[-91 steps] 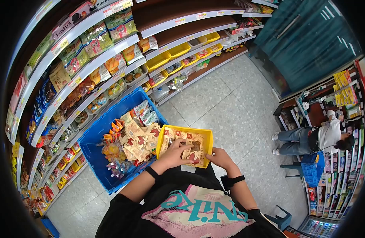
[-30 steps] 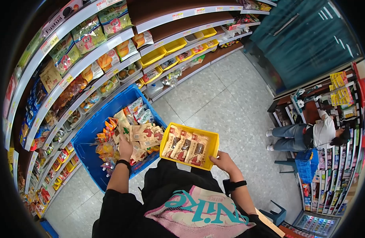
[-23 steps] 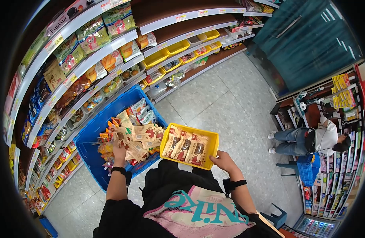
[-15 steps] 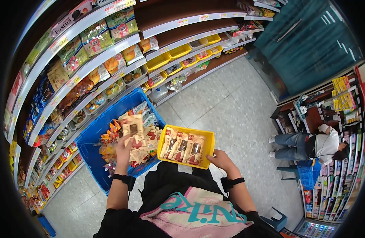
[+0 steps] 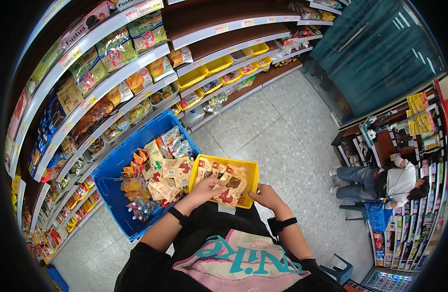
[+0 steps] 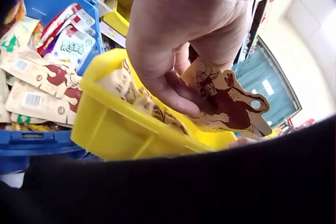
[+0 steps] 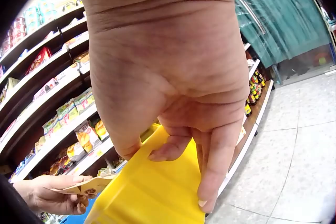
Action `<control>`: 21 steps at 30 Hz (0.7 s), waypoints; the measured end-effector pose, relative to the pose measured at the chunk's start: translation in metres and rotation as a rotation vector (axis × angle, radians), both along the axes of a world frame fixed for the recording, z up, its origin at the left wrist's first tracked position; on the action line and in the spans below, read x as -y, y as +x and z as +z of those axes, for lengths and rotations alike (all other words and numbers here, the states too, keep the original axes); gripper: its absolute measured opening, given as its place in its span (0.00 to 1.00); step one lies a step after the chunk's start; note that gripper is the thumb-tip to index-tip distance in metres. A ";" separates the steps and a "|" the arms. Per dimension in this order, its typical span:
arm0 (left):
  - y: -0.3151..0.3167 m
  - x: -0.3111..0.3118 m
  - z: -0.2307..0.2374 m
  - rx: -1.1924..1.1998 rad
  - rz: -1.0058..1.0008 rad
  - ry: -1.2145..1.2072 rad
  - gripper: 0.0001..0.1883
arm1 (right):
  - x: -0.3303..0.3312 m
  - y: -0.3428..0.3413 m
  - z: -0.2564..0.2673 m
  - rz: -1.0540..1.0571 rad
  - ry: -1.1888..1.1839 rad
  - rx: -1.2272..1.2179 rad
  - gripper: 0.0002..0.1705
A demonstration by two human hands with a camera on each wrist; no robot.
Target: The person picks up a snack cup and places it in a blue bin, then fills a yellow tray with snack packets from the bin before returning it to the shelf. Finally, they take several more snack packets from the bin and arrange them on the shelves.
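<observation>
My left hand is over the near left part of a yellow plastic tray. In the left wrist view its fingers and thumb pinch a beige snack packet with a dark red cartoon figure and a hang hole. Similar packets lie in the tray beneath. My right hand grips the tray's right end, with the thumb and fingers on either side of the yellow wall in the right wrist view. Left of the tray stands a blue crate, holding a heap of the same beige packets.
Other snacks, including white pouches and orange packets, share the crate. Stocked shelves curve along the left, with yellow trays farther back. A person stands at the right near a blue basket and stool.
My left hand went from the tray into the crate, picked up a beige packet and brought it right, over the tray. My right hand has kept its grip on the tray.
</observation>
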State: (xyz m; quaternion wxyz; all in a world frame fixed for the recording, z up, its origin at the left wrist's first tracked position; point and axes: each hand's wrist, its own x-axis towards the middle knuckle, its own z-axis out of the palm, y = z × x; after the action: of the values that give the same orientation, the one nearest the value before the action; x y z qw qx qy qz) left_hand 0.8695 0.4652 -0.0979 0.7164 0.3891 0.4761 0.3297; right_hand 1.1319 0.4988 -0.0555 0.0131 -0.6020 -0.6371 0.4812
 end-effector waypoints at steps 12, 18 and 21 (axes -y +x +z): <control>0.022 -0.022 -0.009 -0.393 -0.354 0.462 0.13 | 0.002 -0.002 0.002 0.048 0.025 0.049 0.26; 0.030 -0.032 0.002 -0.828 -0.588 0.625 0.22 | 0.003 -0.002 0.005 0.060 -0.041 0.055 0.25; 0.026 -0.035 0.009 -0.871 -0.566 0.657 0.24 | 0.004 0.001 0.002 0.041 -0.068 0.031 0.25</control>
State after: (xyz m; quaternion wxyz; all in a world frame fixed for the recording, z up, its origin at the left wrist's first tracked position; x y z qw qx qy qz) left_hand 0.8956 0.5007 -0.0889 0.3586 0.7998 0.4768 0.0667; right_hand 1.1332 0.4945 -0.0531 -0.0274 -0.5962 -0.6327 0.4935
